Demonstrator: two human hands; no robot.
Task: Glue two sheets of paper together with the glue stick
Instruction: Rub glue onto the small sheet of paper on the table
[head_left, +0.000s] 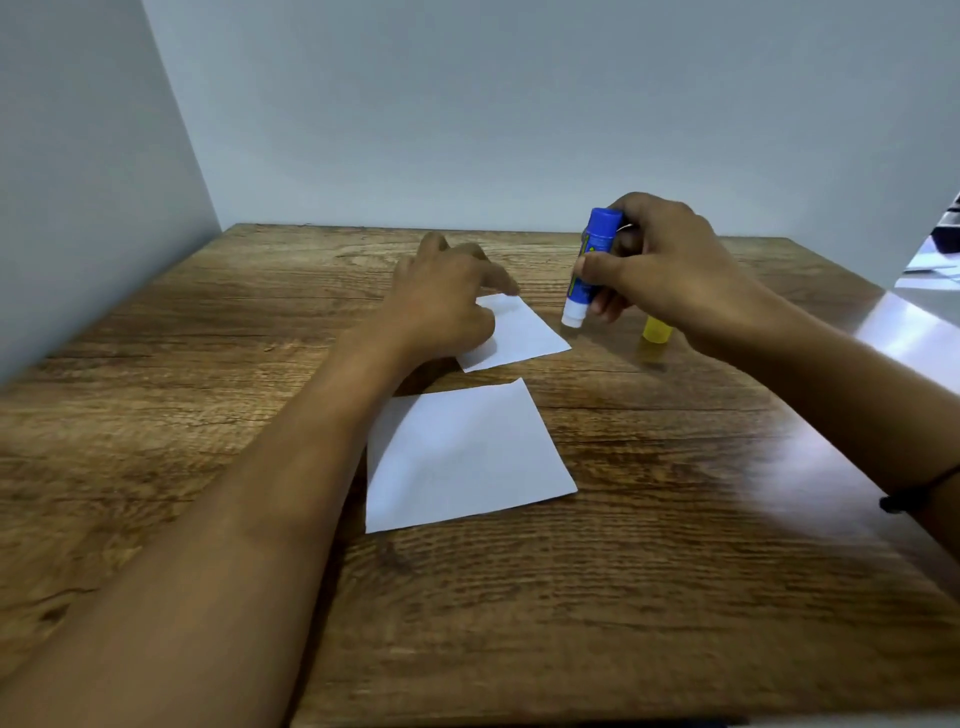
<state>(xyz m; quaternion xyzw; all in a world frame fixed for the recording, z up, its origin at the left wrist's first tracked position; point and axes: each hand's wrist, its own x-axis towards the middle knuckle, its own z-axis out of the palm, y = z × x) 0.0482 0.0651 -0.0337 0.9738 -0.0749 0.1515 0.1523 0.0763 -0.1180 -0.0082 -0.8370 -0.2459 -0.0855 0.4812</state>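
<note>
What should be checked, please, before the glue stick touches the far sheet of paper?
1. Glue stick held firmly by right hand: ok, fingers and thumb wrap it.
2. Cap off: ok, yellow cap stands on the table.
3. Glue end pointing down: ok, white tip is lowest.
4. Far sheet pinned by left hand: ok, fingers rest on it.
5. Near sheet clear of the far sheet: ok, apart.
6. Glue extended enough: cannot tell.

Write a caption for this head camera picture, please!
Right hand aims an uncapped glue stick at the far paper, pinned by the left hand.
</note>
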